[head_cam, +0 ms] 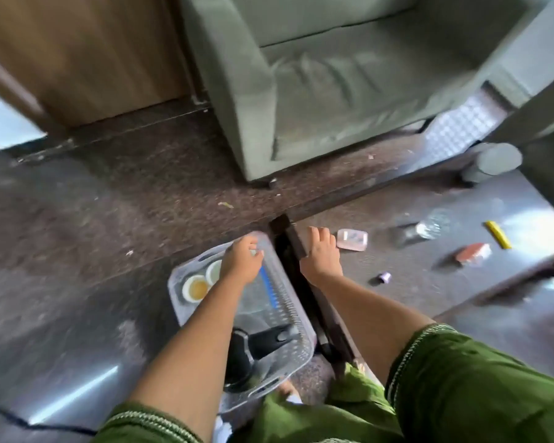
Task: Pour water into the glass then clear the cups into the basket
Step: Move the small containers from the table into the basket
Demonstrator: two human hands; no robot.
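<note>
The plastic basket [296, 310] (translucent, perforated walls) sits on the dark floor beside the left edge of the low table [429, 282]. Inside it, just left of the left hand [241, 260], stand two white cups [195, 286]; the nearer one holds a brownish liquid. The left hand reaches over the basket's far end, fingers curled down at the far rim; motion blur prevents a clear reading of whether they clamp the rim or only rest on it. Below that hand's wrist, a blue strip [268, 290] lies along the basket wall, and nearer the person a black kettle [248, 353] occupies the near end of the basket.

The right hand [321, 254] lies on the table's left edge, fingers spread loosely and flat against the surface, holding nothing. Immediately right of its fingertips lies a pale pink tray-like container [352, 239]. Farther right on the table stand a clear glass [430, 226] (blurred, contents indistinct), a red-brown packet [472, 253], and a yellow stick [498, 235]. A small purple item [385, 277] lies right of the right wrist.
</note>
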